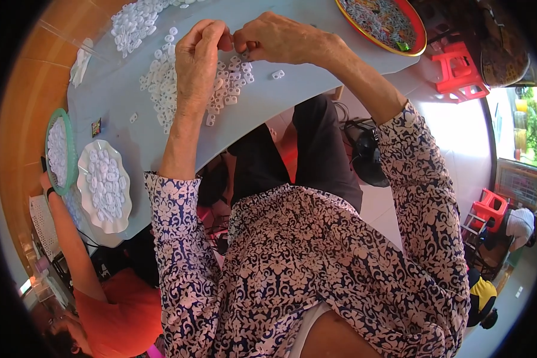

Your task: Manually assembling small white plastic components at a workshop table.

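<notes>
Above the far part of the grey table (pixel 253 113), my left hand (pixel 198 59) and my right hand (pixel 283 39) meet fingertip to fingertip. Both are closed in a pinch, and whatever is between the fingers is too small or hidden to name. Under and beside them lies a loose heap of small white plastic pieces (pixel 161 83), some showing two holes. Another part of the heap, small pale two-hole pieces (pixel 225 89), spreads just right of my left wrist. One single white piece (pixel 278 74) lies apart, below my right hand.
A red, yellow-rimmed tray (pixel 424 36) of thin metallic parts stands at the far right. At left are a scalloped white dish (pixel 122 224) and a green basket (pixel 71 167), both holding white pieces. A person in orange (pixel 122 313) reaches toward the basket. Red stools (pixel 459 71) stand at right.
</notes>
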`<act>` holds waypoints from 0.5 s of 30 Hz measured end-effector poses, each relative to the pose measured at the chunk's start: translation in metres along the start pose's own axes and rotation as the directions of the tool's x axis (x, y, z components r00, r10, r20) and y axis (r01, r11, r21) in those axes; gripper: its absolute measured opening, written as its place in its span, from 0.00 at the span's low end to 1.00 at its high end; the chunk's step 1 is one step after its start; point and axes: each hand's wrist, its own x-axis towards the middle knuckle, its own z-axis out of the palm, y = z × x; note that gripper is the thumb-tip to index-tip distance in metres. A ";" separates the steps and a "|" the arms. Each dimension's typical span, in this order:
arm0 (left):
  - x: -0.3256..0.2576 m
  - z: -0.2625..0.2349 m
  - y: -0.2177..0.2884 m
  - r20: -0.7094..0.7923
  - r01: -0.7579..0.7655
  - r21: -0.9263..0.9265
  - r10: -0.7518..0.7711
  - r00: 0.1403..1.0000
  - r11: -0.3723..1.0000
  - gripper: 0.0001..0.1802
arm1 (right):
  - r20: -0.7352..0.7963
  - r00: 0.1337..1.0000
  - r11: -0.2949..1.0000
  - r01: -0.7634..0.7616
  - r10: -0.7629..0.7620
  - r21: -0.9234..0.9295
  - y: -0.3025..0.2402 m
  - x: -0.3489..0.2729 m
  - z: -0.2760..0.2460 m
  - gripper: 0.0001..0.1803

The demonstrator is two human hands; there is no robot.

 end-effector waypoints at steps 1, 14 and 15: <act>0.000 0.000 0.000 0.002 0.000 0.001 0.000 1.000 1.000 0.14 | 0.036 0.999 1.000 -0.003 0.003 0.002 0.000 0.002 0.000 0.09; -0.006 0.005 0.000 0.086 -0.043 0.077 0.036 0.996 0.996 0.15 | -0.100 0.969 0.915 -0.176 0.226 0.362 0.009 -0.023 -0.002 0.09; -0.006 0.006 0.001 0.111 -0.041 0.101 0.030 0.993 0.994 0.14 | -0.120 0.953 0.852 -0.188 0.279 0.488 0.011 -0.025 0.000 0.10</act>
